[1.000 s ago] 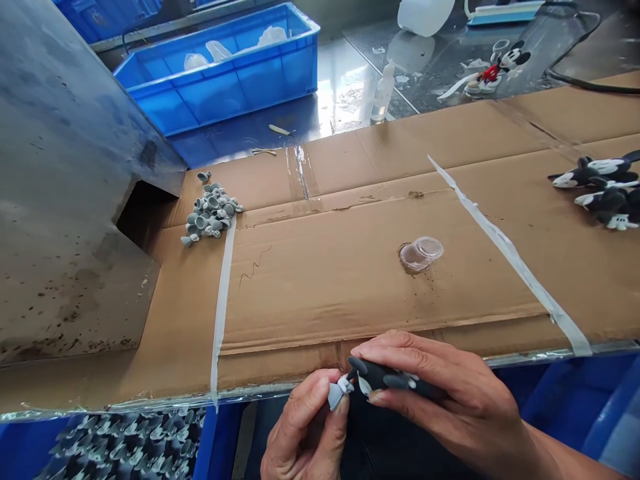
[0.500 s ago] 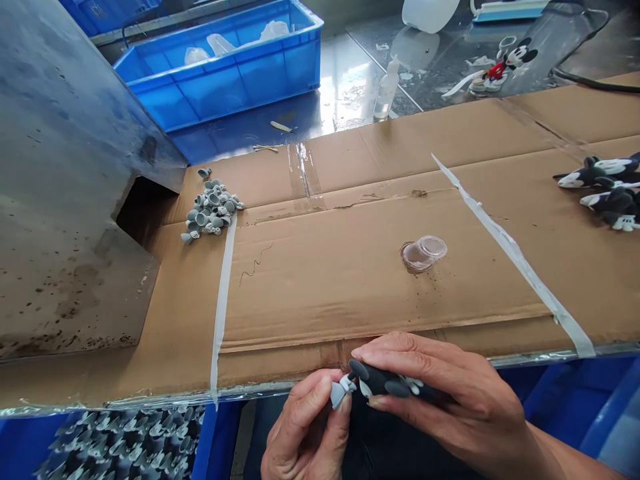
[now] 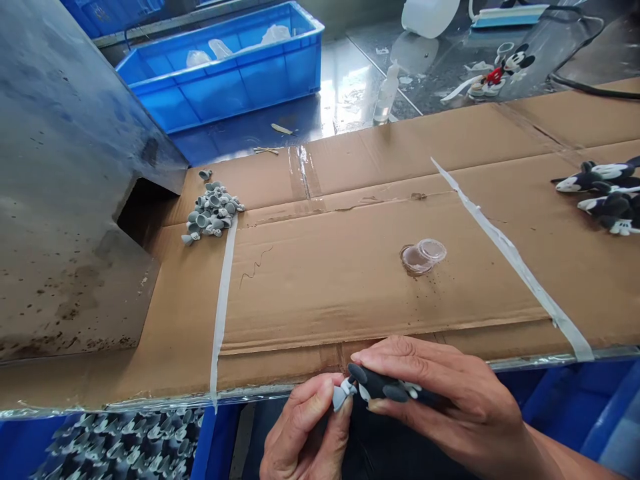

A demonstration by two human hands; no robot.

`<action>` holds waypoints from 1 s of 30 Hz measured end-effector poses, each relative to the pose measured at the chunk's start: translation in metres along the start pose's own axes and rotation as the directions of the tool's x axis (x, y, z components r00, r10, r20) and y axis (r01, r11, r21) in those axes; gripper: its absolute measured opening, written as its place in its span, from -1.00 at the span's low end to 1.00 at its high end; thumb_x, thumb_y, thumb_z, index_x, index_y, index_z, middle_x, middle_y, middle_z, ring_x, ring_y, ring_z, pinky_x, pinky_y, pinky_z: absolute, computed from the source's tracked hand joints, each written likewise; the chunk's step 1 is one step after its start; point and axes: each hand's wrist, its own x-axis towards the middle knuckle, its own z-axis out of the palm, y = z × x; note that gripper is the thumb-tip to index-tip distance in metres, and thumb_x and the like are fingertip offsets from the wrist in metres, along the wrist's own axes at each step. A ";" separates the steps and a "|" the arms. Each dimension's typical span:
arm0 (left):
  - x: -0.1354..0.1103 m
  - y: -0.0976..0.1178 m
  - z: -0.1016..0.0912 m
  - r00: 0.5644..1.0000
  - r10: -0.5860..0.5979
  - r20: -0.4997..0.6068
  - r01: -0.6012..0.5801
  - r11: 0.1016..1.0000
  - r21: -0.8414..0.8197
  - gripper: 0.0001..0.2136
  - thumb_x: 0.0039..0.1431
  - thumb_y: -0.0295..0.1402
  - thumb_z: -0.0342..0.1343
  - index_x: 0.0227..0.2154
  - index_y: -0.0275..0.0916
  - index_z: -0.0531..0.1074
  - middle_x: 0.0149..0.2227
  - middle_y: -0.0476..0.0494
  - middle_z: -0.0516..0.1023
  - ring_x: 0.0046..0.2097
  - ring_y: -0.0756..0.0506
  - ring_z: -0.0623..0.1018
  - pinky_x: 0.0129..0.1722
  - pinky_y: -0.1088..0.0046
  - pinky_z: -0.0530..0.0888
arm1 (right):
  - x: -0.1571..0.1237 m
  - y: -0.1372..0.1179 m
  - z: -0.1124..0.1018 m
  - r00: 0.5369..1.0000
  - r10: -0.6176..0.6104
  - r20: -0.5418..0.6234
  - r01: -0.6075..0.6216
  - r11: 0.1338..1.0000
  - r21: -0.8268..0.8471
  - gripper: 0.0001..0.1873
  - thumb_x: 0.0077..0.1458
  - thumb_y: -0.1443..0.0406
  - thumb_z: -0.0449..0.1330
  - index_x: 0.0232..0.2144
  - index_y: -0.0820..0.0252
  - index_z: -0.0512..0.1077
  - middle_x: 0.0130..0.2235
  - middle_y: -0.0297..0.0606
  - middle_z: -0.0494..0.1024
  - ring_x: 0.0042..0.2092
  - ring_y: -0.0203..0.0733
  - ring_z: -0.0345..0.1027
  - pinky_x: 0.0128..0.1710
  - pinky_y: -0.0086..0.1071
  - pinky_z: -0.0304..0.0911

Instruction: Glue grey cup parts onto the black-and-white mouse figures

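As the two parts touch, step: fitting grey piece (image 3: 340, 398) onto figure (image 3: 385, 387) tip, I judge.
Figure: just below cardboard (image 3: 350, 293) near edge, gripped by right hand (image 3: 450, 407).
Left hand (image 3: 305, 433): pinching grey piece.
Next needs: straight firm push, figure steady.
Around: grey pile (image 3: 213, 212), cup (image 3: 423, 255) on cardboard.

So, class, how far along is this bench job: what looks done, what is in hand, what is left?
Done: assembled figures lie at right on the cardboard. In hand: the right hand grips a dark figure while the left hand holds a grey part at its end. Left: a pile of grey parts and a bin of more.
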 end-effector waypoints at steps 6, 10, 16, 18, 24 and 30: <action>0.001 0.000 -0.002 0.998 0.033 0.054 -0.033 0.999 0.002 -0.84 0.16 -0.39 0.41 -0.19 -0.08 0.68 -0.22 0.07 0.73 -0.28 0.01 0.69 -0.21 0.59 0.63 | -0.001 -0.001 -0.001 1.000 -0.013 0.002 0.013 1.000 0.003 -0.82 0.35 0.35 0.25 -0.03 0.24 0.54 -0.20 -0.16 0.71 -0.16 -0.25 0.62 -0.10 -0.51 0.53; 0.002 -0.002 -0.003 0.995 0.063 0.071 -0.065 0.998 0.020 -0.83 0.15 -0.42 0.41 -0.19 -0.09 0.68 -0.22 0.07 0.73 -0.28 0.01 0.69 -0.20 0.59 0.63 | 0.000 0.000 -0.001 1.000 -0.012 -0.002 0.012 1.000 0.013 -0.81 0.35 0.36 0.25 -0.01 0.23 0.53 -0.19 -0.15 0.71 -0.15 -0.24 0.62 -0.10 -0.48 0.54; 0.003 -0.006 -0.006 0.985 0.130 0.116 -0.135 0.990 0.037 -0.84 0.20 -0.42 0.38 -0.16 -0.12 0.67 -0.23 0.00 0.73 -0.29 0.00 0.70 -0.21 0.58 0.62 | -0.002 0.002 0.001 1.000 -0.020 0.007 0.020 1.000 0.013 -0.75 0.32 0.42 0.26 0.02 0.19 0.52 -0.19 -0.17 0.70 -0.17 -0.21 0.62 -0.16 -0.43 0.57; 0.004 -0.007 -0.007 0.981 0.143 0.132 -0.149 0.988 0.040 -0.84 0.22 -0.43 0.36 -0.15 -0.12 0.67 -0.23 0.00 0.73 -0.28 0.00 0.70 -0.19 0.59 0.61 | -0.003 0.003 0.001 1.000 -0.026 0.011 0.026 1.000 0.004 -0.76 0.31 0.43 0.26 0.02 0.21 0.51 -0.18 -0.16 0.70 -0.17 -0.21 0.61 -0.15 -0.44 0.56; 0.004 -0.007 -0.008 0.977 0.154 0.149 -0.162 0.986 0.042 -0.85 0.23 -0.43 0.35 -0.15 -0.12 0.66 -0.24 0.00 0.73 -0.29 0.01 0.71 -0.19 0.61 0.60 | -0.003 0.002 0.001 0.999 -0.040 0.007 0.040 0.999 -0.022 -0.81 0.36 0.37 0.22 0.00 0.23 0.50 -0.21 -0.17 0.70 -0.18 -0.24 0.61 -0.13 -0.48 0.54; 0.004 -0.011 -0.008 0.974 0.171 0.146 -0.180 0.983 0.047 -0.85 0.23 -0.41 0.35 -0.14 -0.11 0.66 -0.23 0.01 0.74 -0.28 0.03 0.71 -0.16 0.64 0.59 | 0.000 0.001 0.002 0.999 -0.050 0.006 0.050 0.998 -0.039 -0.82 0.40 0.31 0.20 0.00 0.20 0.49 -0.21 -0.20 0.70 -0.21 -0.28 0.61 -0.15 -0.52 0.53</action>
